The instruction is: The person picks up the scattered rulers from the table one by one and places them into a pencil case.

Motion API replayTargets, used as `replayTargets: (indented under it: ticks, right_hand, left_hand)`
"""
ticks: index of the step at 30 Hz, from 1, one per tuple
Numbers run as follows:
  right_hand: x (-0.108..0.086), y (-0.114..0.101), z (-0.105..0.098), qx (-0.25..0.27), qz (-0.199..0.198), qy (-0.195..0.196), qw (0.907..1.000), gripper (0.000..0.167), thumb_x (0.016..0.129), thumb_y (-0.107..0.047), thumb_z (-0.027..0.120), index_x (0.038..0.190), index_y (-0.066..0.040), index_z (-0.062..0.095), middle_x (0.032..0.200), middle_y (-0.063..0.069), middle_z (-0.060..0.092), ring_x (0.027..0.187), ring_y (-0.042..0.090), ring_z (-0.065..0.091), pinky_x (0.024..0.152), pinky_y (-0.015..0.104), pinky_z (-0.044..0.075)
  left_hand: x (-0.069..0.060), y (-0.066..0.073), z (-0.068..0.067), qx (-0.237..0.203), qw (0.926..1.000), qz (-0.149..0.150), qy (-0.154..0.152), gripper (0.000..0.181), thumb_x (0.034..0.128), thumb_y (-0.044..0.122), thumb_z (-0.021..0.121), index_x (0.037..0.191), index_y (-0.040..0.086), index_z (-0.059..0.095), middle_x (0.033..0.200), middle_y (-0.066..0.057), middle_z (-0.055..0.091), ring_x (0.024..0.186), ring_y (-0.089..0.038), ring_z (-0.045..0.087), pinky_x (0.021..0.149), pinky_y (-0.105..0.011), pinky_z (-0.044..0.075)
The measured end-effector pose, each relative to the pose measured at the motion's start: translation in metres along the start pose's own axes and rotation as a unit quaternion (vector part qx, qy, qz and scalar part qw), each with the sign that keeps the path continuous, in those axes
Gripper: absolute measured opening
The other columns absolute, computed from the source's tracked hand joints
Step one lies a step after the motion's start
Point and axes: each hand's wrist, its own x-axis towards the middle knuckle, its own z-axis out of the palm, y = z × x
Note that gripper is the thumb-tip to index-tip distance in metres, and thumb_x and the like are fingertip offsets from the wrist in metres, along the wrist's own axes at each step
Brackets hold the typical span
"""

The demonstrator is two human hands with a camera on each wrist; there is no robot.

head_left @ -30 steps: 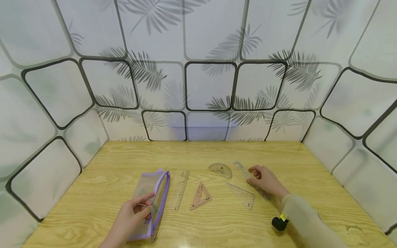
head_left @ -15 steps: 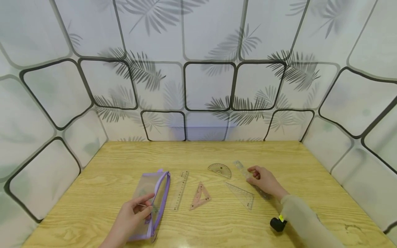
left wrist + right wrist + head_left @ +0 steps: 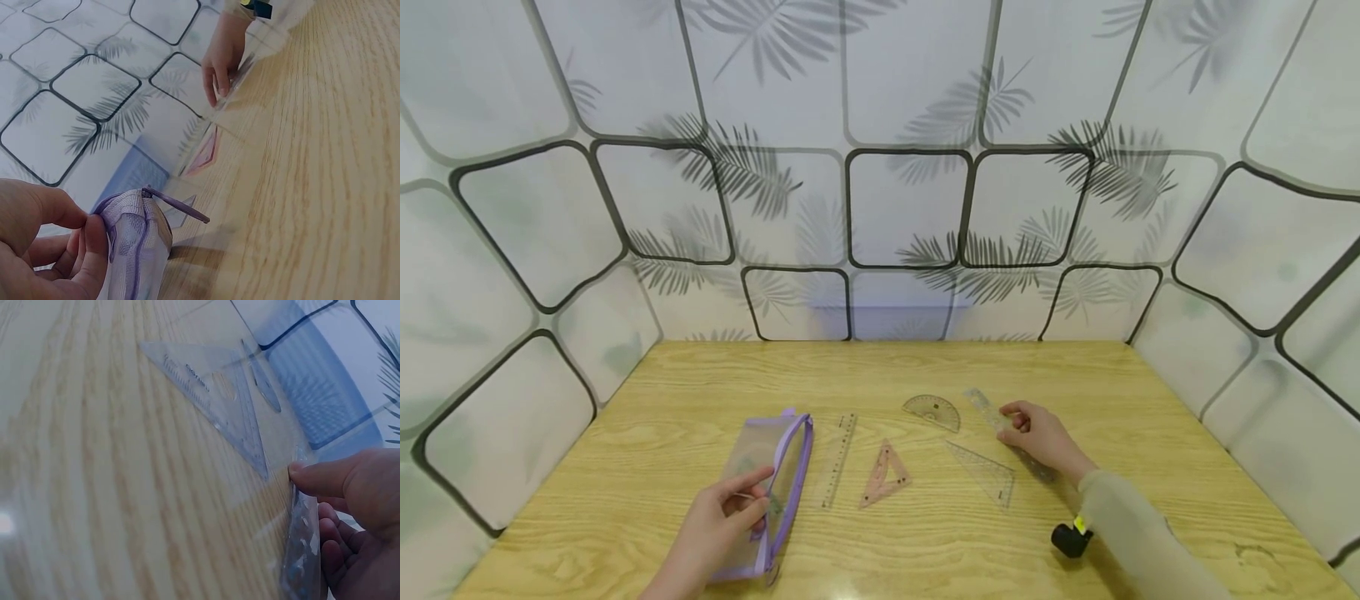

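Observation:
A see-through pencil pouch [image 3: 752, 446] with purple zip edging lies unzipped on the left of the table. My left hand [image 3: 718, 521] pinches its purple edge between thumb and fingers, as the left wrist view also shows. To the right, a clear ruler [image 3: 980, 402] slants across the wood. My right hand [image 3: 1043, 437] pinches its middle; in the right wrist view the thumb lies on the near long edge of this clear strip [image 3: 302, 550]. Part of the ruler is hidden behind the hand. A clear set square [image 3: 988, 475] lies just left of that hand.
Between the hands lie another clear ruler [image 3: 837, 462], a pink triangle [image 3: 874, 490] and a clear protractor [image 3: 932, 411]. A black device with a yellow tag [image 3: 1071, 542] is at the right wrist. Patterned fabric [image 3: 910, 208] encloses the wooden table [image 3: 895, 558] behind and at both sides.

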Motion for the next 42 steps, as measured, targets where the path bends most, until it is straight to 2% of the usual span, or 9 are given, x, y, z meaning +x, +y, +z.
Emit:
replayTargets:
  ticks: [8, 18, 23, 29, 37, 42]
  right_hand:
    - [-0.001, -0.001, 0.000, 0.003, 0.009, -0.002, 1.0000, 0.044, 0.090, -0.016, 0.072, 0.126, 0.005, 0.057, 0.091, 0.008, 0.052, 0.078, 0.017, 0.045, 0.065, 0.027, 0.039]
    - [-0.001, -0.003, 0.000, 0.009, 0.020, -0.007, 0.9997, 0.042, 0.090, -0.015, 0.071, 0.124, 0.004, 0.057, 0.102, 0.014, 0.059, 0.081, 0.019, 0.050, 0.067, 0.030, 0.045]
    - [0.001, 0.000, 0.000, 0.000, 0.024, -0.010, 0.9997, 0.043, 0.090, -0.020, 0.073, 0.124, 0.001, 0.058, 0.098, 0.010, 0.061, 0.079, 0.017, 0.052, 0.065, 0.029, 0.045]
    - [0.004, 0.004, -0.007, -0.031, 0.000, -0.027, 0.9991, 0.042, 0.089, -0.025, 0.074, 0.121, -0.003, 0.060, 0.091, 0.006, 0.059, 0.076, 0.015, 0.050, 0.061, 0.026, 0.042]
    - [0.002, -0.004, -0.018, -0.045, -0.020, -0.072, 0.9962, 0.038, 0.091, -0.019, 0.071, 0.122, -0.001, 0.060, 0.097, 0.009, 0.060, 0.081, 0.017, 0.054, 0.063, 0.029, 0.047]
    - [0.002, -0.008, -0.023, -0.070, -0.037, -0.090, 0.9928, 0.032, 0.093, -0.012, 0.064, 0.121, 0.002, 0.060, 0.093, 0.009, 0.062, 0.076, 0.015, 0.054, 0.060, 0.028, 0.046]
  left_hand:
    - [0.000, 0.001, 0.000, -0.009, 0.9999, -0.004, 0.004, 0.043, 0.0894, 0.000, 0.065, 0.132, 0.000, 0.060, 0.097, -0.006, 0.060, 0.070, -0.010, 0.060, 0.064, -0.021, 0.055]
    - [0.003, -0.004, 0.000, 0.007, 0.9999, -0.004, 0.009, 0.043, 0.0903, 0.003, 0.066, 0.133, 0.001, 0.060, 0.097, -0.004, 0.060, 0.071, -0.009, 0.060, 0.063, -0.020, 0.054]
    - [0.002, -0.005, 0.000, 0.005, 0.9999, -0.004, 0.008, 0.043, 0.0902, 0.003, 0.066, 0.133, 0.001, 0.060, 0.097, -0.004, 0.060, 0.071, -0.010, 0.060, 0.064, -0.020, 0.054]
    - [0.001, -0.003, 0.000, 0.005, 1.0000, 0.000, 0.008, 0.042, 0.0893, 0.002, 0.066, 0.131, 0.001, 0.061, 0.096, -0.006, 0.061, 0.070, -0.009, 0.060, 0.063, -0.020, 0.054]
    - [0.002, -0.005, -0.001, -0.001, 1.0000, 0.001, 0.005, 0.043, 0.0895, 0.002, 0.066, 0.132, 0.001, 0.061, 0.096, -0.005, 0.060, 0.071, -0.009, 0.060, 0.065, -0.020, 0.055]
    - [0.002, -0.005, 0.000, -0.003, 1.0000, -0.001, 0.005, 0.043, 0.0896, 0.002, 0.066, 0.132, 0.000, 0.061, 0.096, -0.005, 0.060, 0.071, -0.010, 0.060, 0.065, -0.020, 0.055]
